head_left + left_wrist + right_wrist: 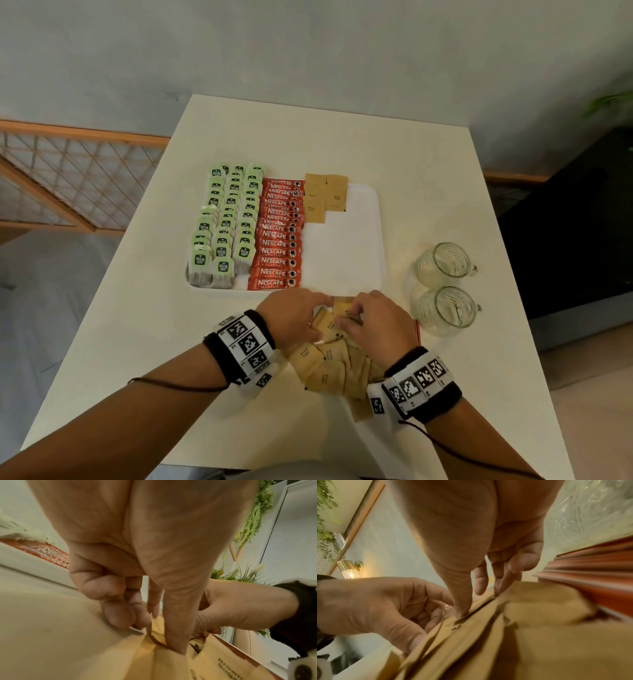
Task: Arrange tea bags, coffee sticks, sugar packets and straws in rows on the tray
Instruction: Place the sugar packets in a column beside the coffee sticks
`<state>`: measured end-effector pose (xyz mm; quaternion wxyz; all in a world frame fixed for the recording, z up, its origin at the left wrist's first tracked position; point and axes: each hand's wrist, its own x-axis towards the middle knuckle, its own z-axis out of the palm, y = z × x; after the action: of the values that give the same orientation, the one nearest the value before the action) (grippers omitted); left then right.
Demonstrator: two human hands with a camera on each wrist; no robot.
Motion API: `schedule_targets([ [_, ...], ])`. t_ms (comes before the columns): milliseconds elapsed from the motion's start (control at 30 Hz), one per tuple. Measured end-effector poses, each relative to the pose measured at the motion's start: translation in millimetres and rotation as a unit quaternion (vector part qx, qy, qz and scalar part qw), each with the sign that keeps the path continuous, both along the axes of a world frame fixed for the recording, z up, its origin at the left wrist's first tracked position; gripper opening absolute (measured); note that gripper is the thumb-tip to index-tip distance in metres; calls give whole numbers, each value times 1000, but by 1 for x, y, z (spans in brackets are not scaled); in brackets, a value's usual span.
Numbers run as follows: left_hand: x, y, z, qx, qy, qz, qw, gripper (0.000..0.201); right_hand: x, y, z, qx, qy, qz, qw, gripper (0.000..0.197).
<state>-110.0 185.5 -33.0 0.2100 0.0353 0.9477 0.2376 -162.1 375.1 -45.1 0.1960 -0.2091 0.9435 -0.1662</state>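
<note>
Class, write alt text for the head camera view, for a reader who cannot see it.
Two hands, left hand and right hand, sort a pile of brown sugar packets before a white tray holding rows of green tea bags, red coffee sticks, few sugar packets.

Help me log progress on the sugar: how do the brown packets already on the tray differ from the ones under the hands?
The sugar packets on the tray lie flat in short neat rows at its far end; the sugar packets on the table are a loose, overlapping heap. The tray group is few; the heap holds many more. The tray ones lie untouched, while the left hand and right hand are picking at the heap. Both are the same brown square packets.
</note>
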Motion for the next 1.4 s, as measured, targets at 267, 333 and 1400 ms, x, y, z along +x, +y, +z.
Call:
schedule_targets([
  [267,2,2,-3,-21,-13,9,1000,47,3,-3,3,-42,-61,2,997,36],
  [333,4,3,-3,-21,-10,13,1000,43,1,-4,3,-48,-76,-2,996,41],
  [1400,-10,-38,26,438,-36,336,833,18,-33,-24,20,-327,-155,-31,932,23],
])
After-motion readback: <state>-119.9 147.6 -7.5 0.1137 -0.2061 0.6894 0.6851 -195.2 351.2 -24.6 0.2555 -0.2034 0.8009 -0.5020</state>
